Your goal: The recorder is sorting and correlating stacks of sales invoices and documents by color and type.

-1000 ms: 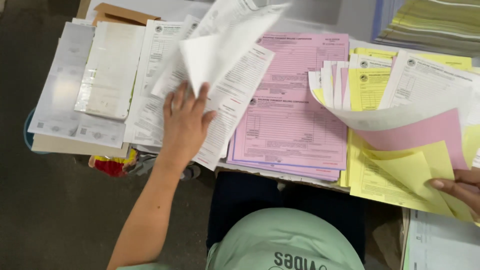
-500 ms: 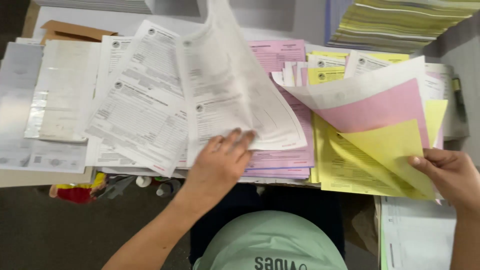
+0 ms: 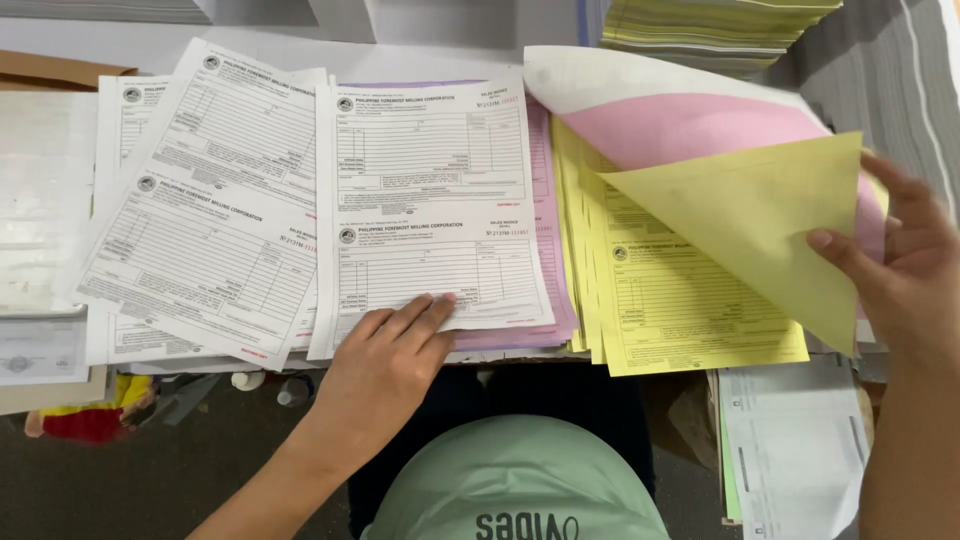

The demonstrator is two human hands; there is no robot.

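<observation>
A person's left hand lies flat, fingers open, on a white form at the near edge of the surface. The right hand pinches a lifted yellow sheet near the right edge, above a yellow stack; a pink sheet curls behind it.

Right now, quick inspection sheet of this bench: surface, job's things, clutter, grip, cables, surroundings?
Surface: table almost wholly covered with paper.
Job's things: white form lies flat on the pink stack; yellow sheet folded back over the yellow stack, with a pink sheet lifted behind it.
Clutter: more white forms fanned at left; plastic sleeve at far left.
Grip: left hand flat on the white form's lower edge; right hand pinches the yellow sheet.
Cables: nothing seen.
Surroundings: tall paper stack behind; red and yellow item on the floor.
</observation>
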